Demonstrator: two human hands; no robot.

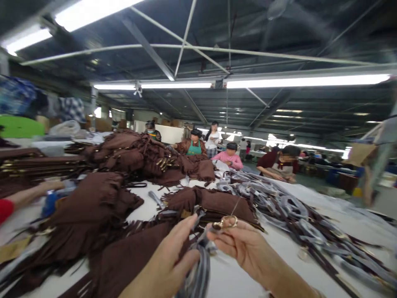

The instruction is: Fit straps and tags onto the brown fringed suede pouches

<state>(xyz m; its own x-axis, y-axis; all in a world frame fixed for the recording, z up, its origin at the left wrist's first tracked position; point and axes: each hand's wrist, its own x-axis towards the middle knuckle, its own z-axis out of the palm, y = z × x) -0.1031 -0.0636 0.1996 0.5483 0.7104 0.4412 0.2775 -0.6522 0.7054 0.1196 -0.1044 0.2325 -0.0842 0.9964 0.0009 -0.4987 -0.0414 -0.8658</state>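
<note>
Between the thumb and fingers of my right hand point(248, 250) is the end of a bag strap with a gold-coloured clasp point(229, 222). My left hand point(167, 258) is beside it, thumb and forefinger apart; its other fingers are partly hidden. A looped strap in clear plastic wrap point(202, 269) hangs between both hands, close to the left fingertips. Whether the left hand touches it I cannot tell. Just beyond lies a dark brown fringed bag point(217, 203), and another brown bag point(130, 256) lies beside my left wrist.
Brown bags are heaped point(133, 153) at the back left. Many plastic-wrapped straps point(291, 207) spread along the right of the white table point(279, 260). A co-worker's arm point(31, 194) reaches in from the left. Several people sit or stand beyond the table.
</note>
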